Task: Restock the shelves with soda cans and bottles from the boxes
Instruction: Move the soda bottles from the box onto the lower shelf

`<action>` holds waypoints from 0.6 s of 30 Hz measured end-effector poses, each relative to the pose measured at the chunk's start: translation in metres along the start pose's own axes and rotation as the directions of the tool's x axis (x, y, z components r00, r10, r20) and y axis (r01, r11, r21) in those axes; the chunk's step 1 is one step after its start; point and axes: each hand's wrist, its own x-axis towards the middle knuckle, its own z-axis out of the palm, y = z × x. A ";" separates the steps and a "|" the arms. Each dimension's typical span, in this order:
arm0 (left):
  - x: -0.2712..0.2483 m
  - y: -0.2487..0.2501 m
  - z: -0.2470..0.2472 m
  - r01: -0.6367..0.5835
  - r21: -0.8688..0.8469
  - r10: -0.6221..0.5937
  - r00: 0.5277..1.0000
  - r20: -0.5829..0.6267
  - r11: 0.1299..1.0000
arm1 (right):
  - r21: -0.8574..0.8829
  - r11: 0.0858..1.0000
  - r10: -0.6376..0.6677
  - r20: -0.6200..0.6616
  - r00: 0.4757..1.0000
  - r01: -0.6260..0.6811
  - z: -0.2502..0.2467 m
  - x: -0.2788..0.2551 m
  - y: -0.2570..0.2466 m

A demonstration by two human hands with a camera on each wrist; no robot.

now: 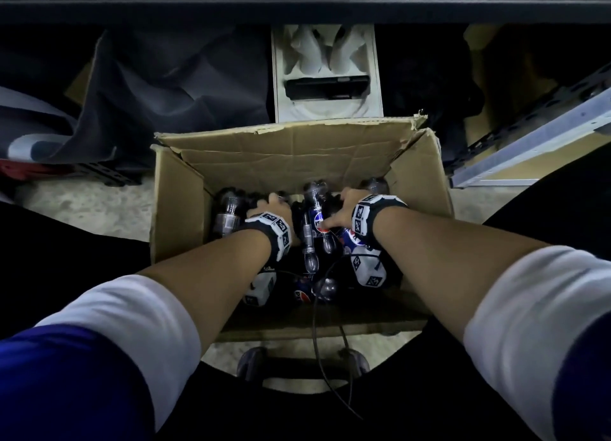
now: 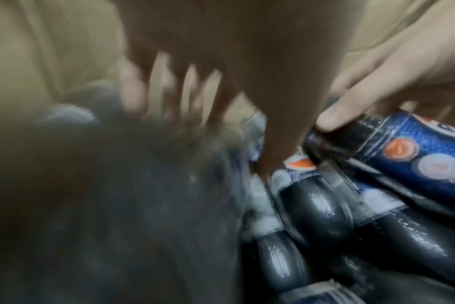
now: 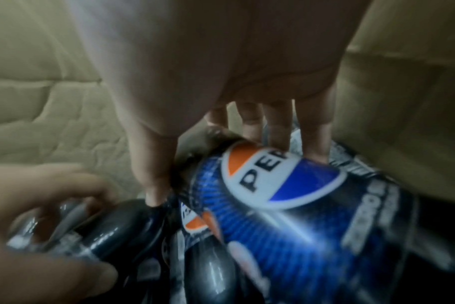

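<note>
At the centre of the head view an open brown cardboard box (image 1: pixel 297 163) stood on the floor, its lower half packed with dark plastic cola bottles wearing blue, red and white labels (image 1: pixel 310 242), most lying on their sides. Both hands were down inside it, side by side but not touching. The right hand (image 1: pixel 344 209), right of centre, had thumb and fingers wrapped around one labelled cola bottle (image 3: pixel 286 195) near its upper end; the right wrist view showed that grip clearly. The left hand (image 1: pixel 267 209), left of centre, reached with spread fingers (image 2: pixel 169 92) toward the clear-necked bottles at the box's left side, but motion blur hid whether it had closed on one, so I cannot tell.

This looked like the picking-up step, with no shelf stocked in view. Next would likely come securing a left-hand bottle, then lifting both clear of the box walls without snagging the dangling black cables (image 1: pixel 317 325).
</note>
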 end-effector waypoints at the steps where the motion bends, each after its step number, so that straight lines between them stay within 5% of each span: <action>1: 0.006 0.002 0.002 -0.024 0.027 0.024 0.999 0.023 0.999 | -0.013 1.000 0.010 0.006 1.000 -0.010 0.001 0.001 -0.002; 7: 0.007 0.001 -0.022 -0.211 0.175 0.172 0.962 0.214 0.962 | -0.065 0.998 0.026 -0.005 1.000 -0.026 0.003 0.002 -0.008; 14: 0.009 0.001 -0.012 -0.058 -0.079 0.069 0.986 0.151 0.995 | -0.007 1.000 0.003 -0.015 1.000 -0.003 0.011 0.000 -0.002; 18: 0.013 0.006 -0.007 -0.087 -0.032 0.092 0.979 0.180 0.996 | 0.035 0.999 -0.004 -0.039 0.999 0.006 0.012 -0.002 0.003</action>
